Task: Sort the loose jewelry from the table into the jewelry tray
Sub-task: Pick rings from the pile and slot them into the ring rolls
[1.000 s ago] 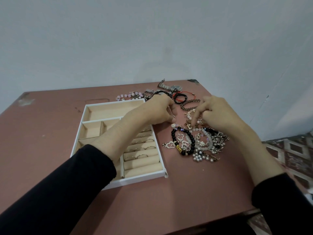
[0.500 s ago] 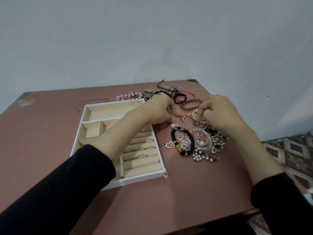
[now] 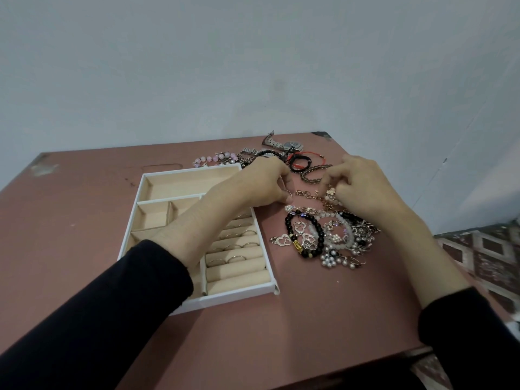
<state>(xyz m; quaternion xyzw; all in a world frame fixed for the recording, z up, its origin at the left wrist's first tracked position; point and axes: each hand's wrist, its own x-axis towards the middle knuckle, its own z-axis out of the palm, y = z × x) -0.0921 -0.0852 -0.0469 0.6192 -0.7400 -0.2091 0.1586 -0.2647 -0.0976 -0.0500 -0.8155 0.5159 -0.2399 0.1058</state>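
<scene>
- The jewelry tray (image 3: 183, 182) sits on the left half of the desk (image 3: 281, 333), with its long far compartment bare. The ring rolls along its right side already carry several rings.
- A pink bead bracelet (image 3: 213, 159) lies just beyond the tray's far edge, near the back of the desk.
- The left hand (image 3: 264, 184) reaches across the tray with fingers curled, and it appears to pinch a small ring (image 3: 286, 192) at thumb and fingertip. The ring looks light, stiff and slippery, so it is best held by the band and pushed into a roll slot.
- A thin chain (image 3: 305, 193) trails on the desk between the two hands. It is limp and likely to snag, so lifting it by one end should keep it clear of the rest.
- The pile of loose jewelry (image 3: 337, 237) lies right of the tray, with a black bead bracelet (image 3: 289, 223) at its left edge. These pieces look tangled and delicate.
- The right hand (image 3: 363, 190) is curled tight over the pile's far side, fingertips pinching the chain's flowered end.
- A watch (image 3: 292, 144) rests at the desk's back edge.
</scene>
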